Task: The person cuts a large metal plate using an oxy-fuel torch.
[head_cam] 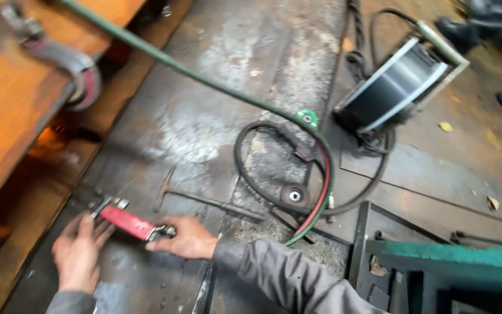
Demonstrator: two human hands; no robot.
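- A red tool [126,221] lies on the steel floor [204,116] at the lower left of the frame, its long axis running from upper left down to lower right.
- The left hand [78,254] sits at the tool's upper-left end, fingers spread and flat, touching or just beside the metal head; it is loose, not closed on anything.
- The right hand [186,237] is at the lower-right end, fingers curled on the metal tip there, so it grasps the tool by that end.
- Both hands are about equally close, one at each end, with the red body between them.
- A chipping hammer [204,200] lies just above the right hand, near but apart, its handle pointing right.
- A black cable [251,174] loops to the right of it, with a green hose [204,81] crossing from the upper left, and a wire spool [396,87] at the upper right.
- A rusty beam [13,116] edges the left side; a green frame [437,256] closes off the lower right.
- Bare floor shows above the tool, toward the middle of the frame.
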